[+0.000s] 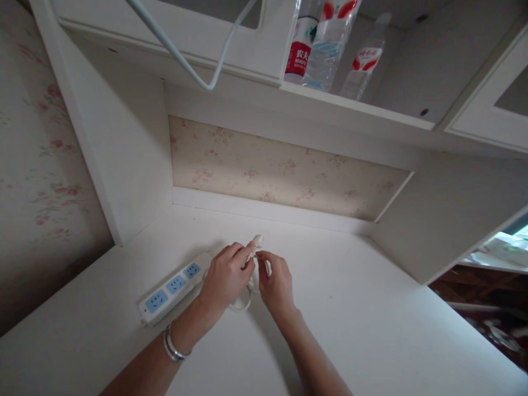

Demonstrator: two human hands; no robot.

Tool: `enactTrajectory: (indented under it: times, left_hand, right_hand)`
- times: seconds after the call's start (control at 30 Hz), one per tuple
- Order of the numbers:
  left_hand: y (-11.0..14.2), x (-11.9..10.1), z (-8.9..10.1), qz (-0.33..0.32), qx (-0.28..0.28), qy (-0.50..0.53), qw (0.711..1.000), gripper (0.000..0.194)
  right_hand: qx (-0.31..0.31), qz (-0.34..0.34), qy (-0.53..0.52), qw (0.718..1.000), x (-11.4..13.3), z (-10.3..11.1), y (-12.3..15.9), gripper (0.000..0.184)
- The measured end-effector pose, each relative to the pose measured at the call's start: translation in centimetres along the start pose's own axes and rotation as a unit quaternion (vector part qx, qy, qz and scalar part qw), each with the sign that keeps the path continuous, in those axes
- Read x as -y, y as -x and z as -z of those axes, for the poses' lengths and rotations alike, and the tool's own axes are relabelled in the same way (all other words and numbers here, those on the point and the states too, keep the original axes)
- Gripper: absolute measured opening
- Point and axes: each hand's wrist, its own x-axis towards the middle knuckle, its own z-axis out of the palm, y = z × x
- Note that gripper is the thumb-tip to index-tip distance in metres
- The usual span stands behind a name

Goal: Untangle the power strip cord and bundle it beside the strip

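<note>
A white power strip (175,286) with blue socket faces lies at an angle on the white desktop. Just right of it my left hand (229,272) is closed on the strip's white power cord (243,306), close to the plug (258,240) that sticks out past its fingers. The fingertips of my right hand (275,280) pinch the cord right beside the left fingers. Loops of cord hang or lie between and below the two hands, partly hidden by them.
Overhead, a shelf (355,107) holds several plastic bottles (330,49). A pale cable (177,52) dangles in front of the left cabinet. Side panels (124,143) flank the desktop (363,324), and floral wallpaper (272,168) shows behind it.
</note>
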Motion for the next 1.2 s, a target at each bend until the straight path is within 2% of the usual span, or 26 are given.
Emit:
enactTrajectory:
  times: [0.07,0.17,0.27,0.33,0.53,0.63,0.73,0.83,1.0,1.2]
  left_hand:
    - [0.0,0.2,-0.1,-0.008,-0.022,-0.011,1.000,0.031]
    - [-0.1,0.5,-0.2,-0.018,-0.055,-0.016,0.998,0.027]
    - [0.0,0.6,-0.3,-0.028,-0.047,-0.020,0.998,0.027]
    - [0.0,0.4,-0.2,-0.022,-0.041,-0.039,0.998,0.028]
    - [-0.4,0.2,0.3,0.038,-0.035,-0.106,0.993,0.033]
    - [-0.6,0.5,0.5,0.041,0.009,-0.100,0.994,0.031]
    - [-0.7,1.0,0.6,0.041,0.062,-0.049,0.996,0.021]
    - [-0.6,1.2,0.5,0.034,0.098,0.008,0.995,0.017]
    - [-0.5,0.8,0.1,-0.010,0.144,0.071,0.987,0.027]
    - [-0.1,0.7,-0.7,-0.035,0.150,0.123,0.980,0.031]
  right_hand:
    - [0.011,-0.008,0.013,1.000,0.2,-0.1,0.3,0.025]
    - [0.084,-0.074,-0.025,0.993,0.3,-0.5,0.5,0.030]
    - [0.136,-0.148,-0.109,0.974,0.0,-1.2,0.7,0.033]
    - [0.129,-0.169,-0.130,0.969,-0.1,-1.7,1.0,0.032]
    - [0.048,-0.091,-0.093,0.990,-0.3,-2.3,1.4,0.047]
    - [0.032,-0.053,-0.086,0.994,-0.8,-1.7,1.1,0.049]
    - [0.041,-0.021,-0.099,0.994,-1.5,-0.8,0.6,0.047]
    - [0.069,-0.010,-0.131,0.989,-2.1,0.0,0.0,0.044]
    - [0.146,-0.039,-0.196,0.969,-1.7,1.5,-0.9,0.036]
    - [0.268,-0.131,-0.242,0.923,-1.8,2.6,-1.5,0.027]
